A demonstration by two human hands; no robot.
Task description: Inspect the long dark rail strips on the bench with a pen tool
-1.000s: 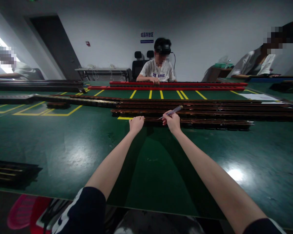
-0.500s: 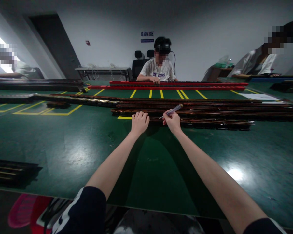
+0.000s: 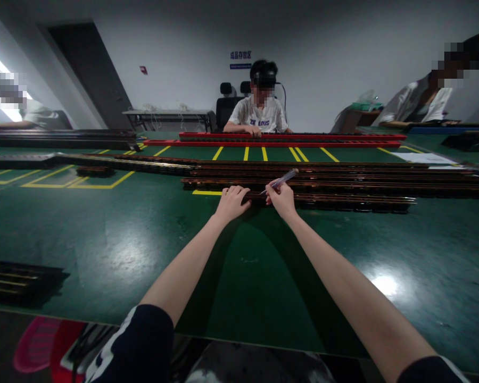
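Screwdriver (image 3: 286, 177), slanted, tip toward left hand (image 3: 232, 204)

A pale wall (image 3: 175, 58) is marked by a sign (image 3: 240, 55) at twelve o'clock, and a dark door (image 3: 90, 74) is set at ten.

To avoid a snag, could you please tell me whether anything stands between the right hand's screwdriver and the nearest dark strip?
Nothing visible does: the screwdriver in the right hand points at the dark strip, and the left hand is left of its tip.
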